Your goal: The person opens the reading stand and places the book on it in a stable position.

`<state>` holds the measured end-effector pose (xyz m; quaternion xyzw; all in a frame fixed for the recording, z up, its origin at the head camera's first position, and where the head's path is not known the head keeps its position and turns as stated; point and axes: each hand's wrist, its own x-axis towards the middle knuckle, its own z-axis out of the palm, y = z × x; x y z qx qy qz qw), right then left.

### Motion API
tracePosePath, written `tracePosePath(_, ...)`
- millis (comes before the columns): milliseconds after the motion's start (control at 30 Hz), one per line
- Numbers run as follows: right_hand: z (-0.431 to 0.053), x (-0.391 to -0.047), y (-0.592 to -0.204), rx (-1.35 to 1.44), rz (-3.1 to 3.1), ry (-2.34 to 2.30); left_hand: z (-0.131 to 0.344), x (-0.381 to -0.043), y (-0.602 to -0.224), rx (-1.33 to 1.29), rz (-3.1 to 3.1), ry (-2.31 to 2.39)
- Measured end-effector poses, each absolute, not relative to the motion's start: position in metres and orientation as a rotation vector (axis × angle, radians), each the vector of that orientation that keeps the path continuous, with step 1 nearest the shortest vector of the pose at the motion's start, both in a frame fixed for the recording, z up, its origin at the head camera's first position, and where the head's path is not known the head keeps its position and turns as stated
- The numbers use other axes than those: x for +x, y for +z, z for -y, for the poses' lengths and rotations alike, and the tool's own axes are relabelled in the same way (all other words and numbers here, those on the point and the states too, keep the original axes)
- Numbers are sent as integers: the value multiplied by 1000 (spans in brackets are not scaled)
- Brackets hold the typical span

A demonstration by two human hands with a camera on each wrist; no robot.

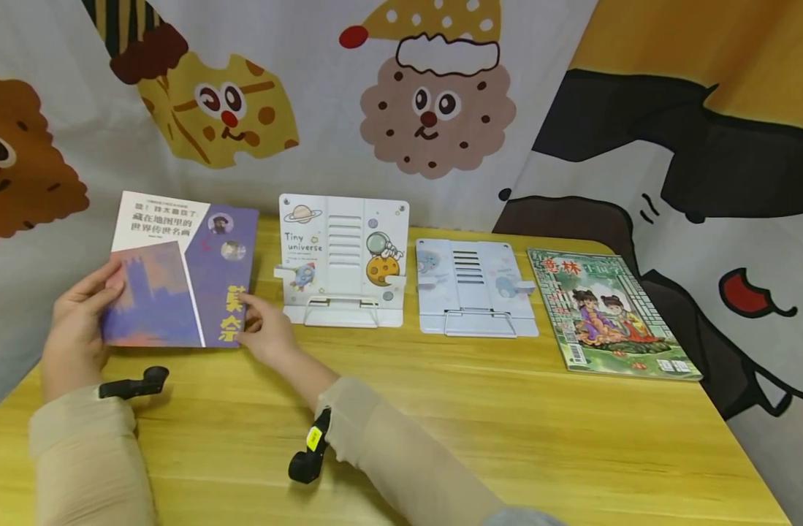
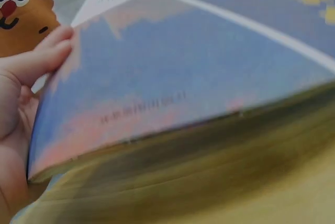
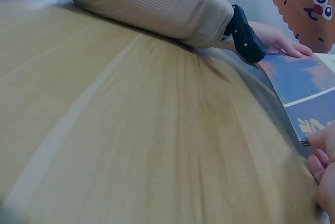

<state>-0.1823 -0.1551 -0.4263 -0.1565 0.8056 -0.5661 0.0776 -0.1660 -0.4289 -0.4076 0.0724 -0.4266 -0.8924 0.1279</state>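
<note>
A purple, white and pink book point(image 1: 158, 292) with Chinese lettering is held at the left of the table, its front cover facing me. My left hand point(image 1: 79, 314) grips its left edge, thumb lying over the cover. At the lower right edge, my right hand point(image 1: 266, 329) pinches the book between thumb and curled fingers. In the left wrist view the book's bottom edge point(image 2: 157, 137) hangs above the tabletop, with a shadow below. The right wrist view shows my right thumb point(image 3: 319, 137) on the cover's corner, near yellow characters.
A white "Tiny universe" book stand point(image 1: 344, 270) stands right of the book. Beside it a pale blue book stand point(image 1: 473, 307) leans back. Farther right lies a green illustrated magazine point(image 1: 618, 314). A cartoon-print curtain point(image 1: 322, 88) hangs behind the wooden table point(image 1: 440, 409).
</note>
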Motion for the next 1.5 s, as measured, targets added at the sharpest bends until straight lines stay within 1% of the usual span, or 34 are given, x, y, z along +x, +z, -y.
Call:
tracePosePath(167,153,-177,-424,-598,-2367,-1833,431,-163,-399,84,1253,-2574)
tracePosePath(300,151,-173,-415,-690,-2340,-1901,427,-162,-384,28,1252,-2506)
tracePosePath(633,125,-180,-384,-886,-2317,-1960,398,-163,-340,-59,1321,-2375)
tracePosePath(1000,70,-199,-348,-1014,-2309,-1950,346,-178,-315,-102,1329,-2314)
tracePosePath(1233,32,-208,-333,-1044,-2318,-1972,308,-188,-311,-103,1330,-2271)
tracePosePath(1500,-12,-221,-320,-1063,-2380,-1911,272,-197,-307,-281,1347,-2192)
